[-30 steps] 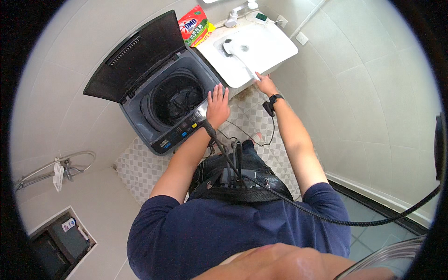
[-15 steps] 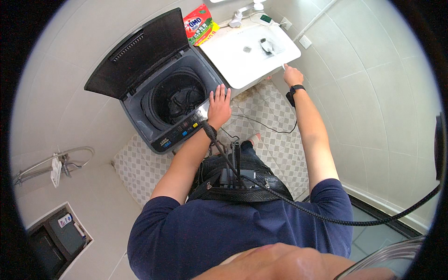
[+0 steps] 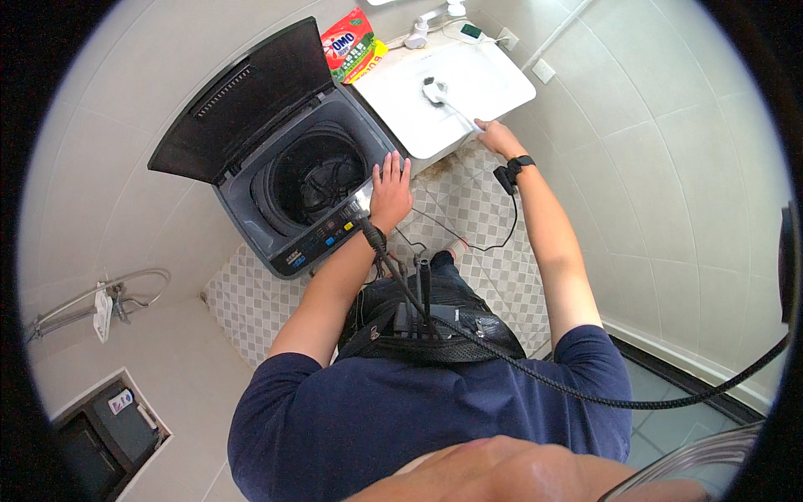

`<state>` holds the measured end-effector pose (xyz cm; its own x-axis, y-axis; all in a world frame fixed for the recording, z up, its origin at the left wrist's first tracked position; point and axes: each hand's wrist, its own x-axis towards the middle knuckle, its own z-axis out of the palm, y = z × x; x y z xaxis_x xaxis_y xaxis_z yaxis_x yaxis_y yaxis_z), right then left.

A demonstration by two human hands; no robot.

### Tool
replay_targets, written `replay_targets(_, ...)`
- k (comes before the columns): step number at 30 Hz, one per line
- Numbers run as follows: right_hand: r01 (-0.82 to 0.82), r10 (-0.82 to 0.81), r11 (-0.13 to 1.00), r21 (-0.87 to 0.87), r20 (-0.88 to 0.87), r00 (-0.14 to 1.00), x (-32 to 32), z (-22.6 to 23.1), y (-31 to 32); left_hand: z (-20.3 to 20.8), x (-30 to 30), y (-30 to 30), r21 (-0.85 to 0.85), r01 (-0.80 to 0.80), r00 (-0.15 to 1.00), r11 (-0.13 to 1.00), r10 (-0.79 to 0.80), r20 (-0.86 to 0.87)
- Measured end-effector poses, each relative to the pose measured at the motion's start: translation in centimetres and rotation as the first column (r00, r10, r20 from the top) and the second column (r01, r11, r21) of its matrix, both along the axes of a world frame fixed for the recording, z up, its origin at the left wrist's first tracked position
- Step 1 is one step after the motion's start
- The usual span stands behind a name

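My right hand [image 3: 500, 139] is closed round the white handle of a long-handled scrub brush [image 3: 457, 109]. Its dark-bristled head touches the basin of the white sink [image 3: 493, 79], near the drain. My left hand [image 3: 391, 194] lies flat, fingers stretched, on the front right corner of a dark grey top-loading washing machine [image 3: 242, 197]. The machine's black lid [image 3: 242, 100] stands raised, and inside the drum [image 3: 322, 171] are black ribbed parts.
A red and green detergent pouch [image 3: 350, 46] leans behind the sink, left of the white tap [image 3: 418, 33]. A green sponge-like pad [image 3: 471, 31] sits on the back ledge. Black cables hang before me. At left are a shower hose [image 3: 142, 272] and a wall niche [image 3: 125, 418].
My right hand has moved left with the brush, and the brush head has shifted from the sink's right side to the drain area. My left hand stays on the machine.
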<state>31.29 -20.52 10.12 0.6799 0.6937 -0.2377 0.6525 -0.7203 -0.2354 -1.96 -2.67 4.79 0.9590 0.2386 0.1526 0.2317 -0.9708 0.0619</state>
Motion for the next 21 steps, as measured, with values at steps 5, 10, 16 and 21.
replay_targets(5,-0.009,0.027,0.996,0.088,-0.202,0.979,-0.7,1.2,-0.5,0.1,0.0,0.0,0.003,0.001,0.999,1.0,-0.001,0.035)
replay_targets(10,0.225,-0.114,0.939,0.259,-0.382,0.917,-2.8,-0.7,0.7,0.4,0.0,-0.1,-0.001,-0.004,1.0,1.0,0.004,0.023)
replay_targets(16,0.731,-0.135,0.654,0.196,-0.92,0.368,-7.8,-1.3,3.8,0.3,0.0,-0.2,0.005,-0.005,1.0,1.0,0.005,0.003)
replay_targets(21,0.672,-0.101,0.698,0.247,-0.895,0.435,-9.0,-0.4,3.5,-0.4,0.1,-0.1,0.041,0.001,0.996,0.999,-0.004,0.084)
